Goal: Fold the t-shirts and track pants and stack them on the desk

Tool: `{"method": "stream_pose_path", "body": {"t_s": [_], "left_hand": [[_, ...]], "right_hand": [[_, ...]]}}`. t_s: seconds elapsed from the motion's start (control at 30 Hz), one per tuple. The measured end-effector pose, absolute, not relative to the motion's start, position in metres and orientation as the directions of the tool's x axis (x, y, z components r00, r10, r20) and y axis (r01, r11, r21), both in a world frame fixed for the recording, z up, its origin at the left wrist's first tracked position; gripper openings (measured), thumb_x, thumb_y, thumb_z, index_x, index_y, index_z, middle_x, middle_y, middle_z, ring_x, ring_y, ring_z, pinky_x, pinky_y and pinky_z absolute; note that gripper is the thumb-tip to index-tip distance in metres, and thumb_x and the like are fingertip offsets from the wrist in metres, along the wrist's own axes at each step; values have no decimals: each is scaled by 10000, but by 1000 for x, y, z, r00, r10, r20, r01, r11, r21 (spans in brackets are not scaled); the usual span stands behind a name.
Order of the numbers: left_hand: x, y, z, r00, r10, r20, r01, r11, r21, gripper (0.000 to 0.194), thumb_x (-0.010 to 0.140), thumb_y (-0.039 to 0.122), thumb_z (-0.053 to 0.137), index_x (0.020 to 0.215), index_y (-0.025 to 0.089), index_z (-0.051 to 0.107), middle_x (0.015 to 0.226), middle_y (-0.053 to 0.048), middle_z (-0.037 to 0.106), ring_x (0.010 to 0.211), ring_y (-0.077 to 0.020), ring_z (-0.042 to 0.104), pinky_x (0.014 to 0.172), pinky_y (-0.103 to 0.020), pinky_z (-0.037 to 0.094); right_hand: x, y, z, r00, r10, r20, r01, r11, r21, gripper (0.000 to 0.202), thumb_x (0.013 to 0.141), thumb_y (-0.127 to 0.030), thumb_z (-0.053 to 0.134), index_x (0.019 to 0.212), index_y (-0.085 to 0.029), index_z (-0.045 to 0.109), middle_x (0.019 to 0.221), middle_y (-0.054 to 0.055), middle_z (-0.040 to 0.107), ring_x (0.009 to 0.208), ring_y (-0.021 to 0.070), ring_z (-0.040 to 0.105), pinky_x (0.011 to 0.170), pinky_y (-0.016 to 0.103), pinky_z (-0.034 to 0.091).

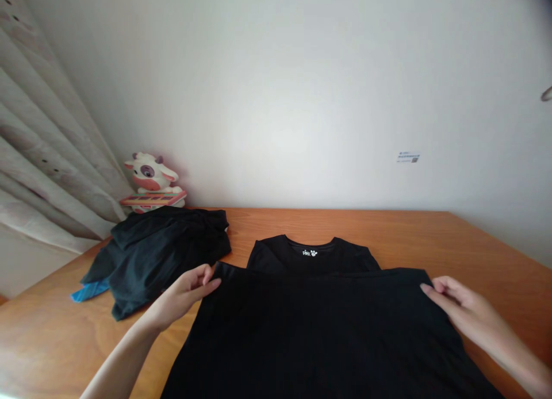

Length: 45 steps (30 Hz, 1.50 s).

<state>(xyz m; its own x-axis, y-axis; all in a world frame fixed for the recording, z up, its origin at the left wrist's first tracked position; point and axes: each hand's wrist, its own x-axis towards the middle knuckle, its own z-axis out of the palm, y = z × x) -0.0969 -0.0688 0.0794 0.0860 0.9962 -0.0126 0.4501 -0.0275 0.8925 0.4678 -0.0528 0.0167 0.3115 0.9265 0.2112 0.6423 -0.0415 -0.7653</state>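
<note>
A black T-shirt (319, 336) spreads across the near middle, its straight edge stretched between my two hands. My left hand (190, 290) pinches the left corner of that edge between thumb and fingers. At the right corner, my right hand (457, 301) grips the cloth the same way. Beyond the edge shows a black neckline (269, 254) with a white "PINK" and paw print inside the collar. I cannot tell whether the neckline and the held edge are one garment. The lower part of the cloth runs out of view.
On the wooden table (409, 238), a heap of dark clothes (168, 249) lies to the left, with a blue piece (89, 291) poking out. Behind it stands a cow-shaped toy keyboard (153, 183). A curtain (47, 140) hangs at left; a white wall (293, 100) closes the back.
</note>
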Motion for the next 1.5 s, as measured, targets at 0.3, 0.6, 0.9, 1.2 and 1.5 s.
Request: {"method": "stream_pose_path", "body": {"t_s": [0.3,0.6,0.9,1.2,1.5], "left_hand": [[-80,26,82,-261,944,200,301,-118,946,325,667,474,750,818,194,681,761,-13,706,723,-186,653,659,-264,510],[-71,35,17,-225,900,373,579,-185,794,418,847,426,580,1168,182,688,1287,-134,677,1191,-291,648,987,-404,525],[-62,76,19,-116,885,450,844,-151,514,446,862,178,497,1292,128,602,1404,-199,584,1384,-332,503,1170,-525,391],[97,49,16,199,933,301,888,-301,347,371,977,171,417,1278,107,623,1428,-247,573,1340,-314,553,1109,-438,444],[76,47,-8,219,954,205,924,-270,272,579,1032,406,398,1483,55,495,1599,-244,376,1498,-372,339,1240,-538,253]], "right_hand": [[462,21,49,337,923,185,443,18,-897,341,650,-516,653,892,-280,694,1060,95,775,1123,334,658,980,427,476],[447,25,0,399,848,350,696,-31,-717,496,831,-445,506,1237,-249,712,1194,93,754,1107,344,690,945,488,540],[438,71,7,280,910,306,858,-95,-504,615,861,-435,499,1364,-96,596,1378,204,630,1288,367,579,1080,485,463],[297,66,-4,35,940,341,923,100,-370,422,1000,-380,355,1167,-210,704,1252,125,706,1153,285,653,991,415,507],[289,50,-23,-47,989,142,979,74,-189,660,1026,-549,295,1540,-159,436,1639,152,344,1529,310,272,1221,570,201]]}}
